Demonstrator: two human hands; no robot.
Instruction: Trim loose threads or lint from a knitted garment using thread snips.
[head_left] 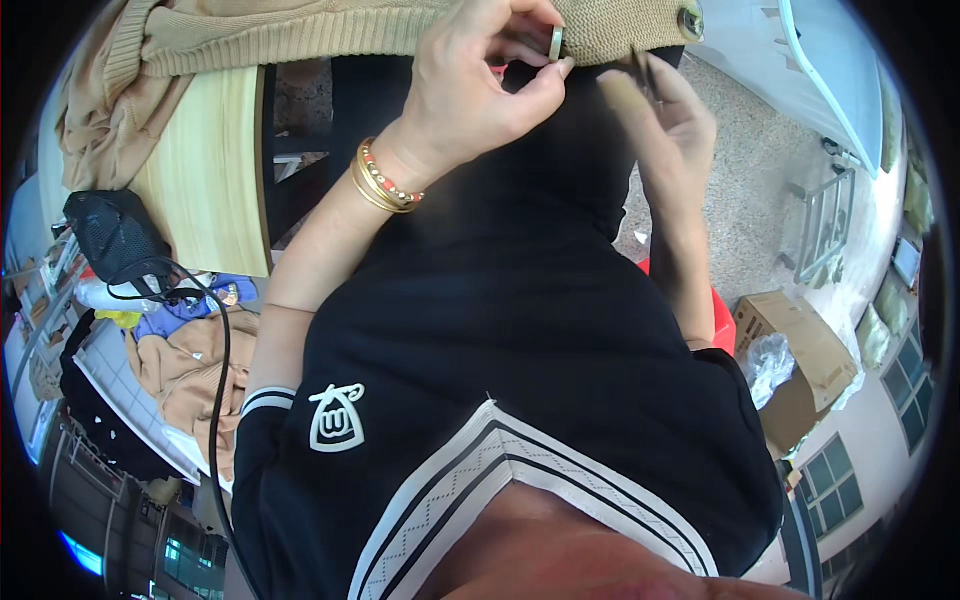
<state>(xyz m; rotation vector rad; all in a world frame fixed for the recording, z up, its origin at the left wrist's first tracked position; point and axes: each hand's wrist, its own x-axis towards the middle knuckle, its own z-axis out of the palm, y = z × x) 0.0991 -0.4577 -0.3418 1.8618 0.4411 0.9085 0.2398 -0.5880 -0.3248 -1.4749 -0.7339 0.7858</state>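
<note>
A tan knitted garment lies over my lap at the top of the view. My left hand, with bracelets at its wrist, pinches a pale button at the knit's edge between thumb and fingers. A dark round button shows at the far right corner of the knit. Just right of the pinched spot, my right hand is closed around a thin dark tool with narrow blades, like thread snips. Motion blurs this hand, so the tool's exact kind is unclear.
A pale wooden board stands at my left, with more tan knit draped across it. Below it are a black mesh bag, a black cable and a heap of tan clothing. An open cardboard box stands at right.
</note>
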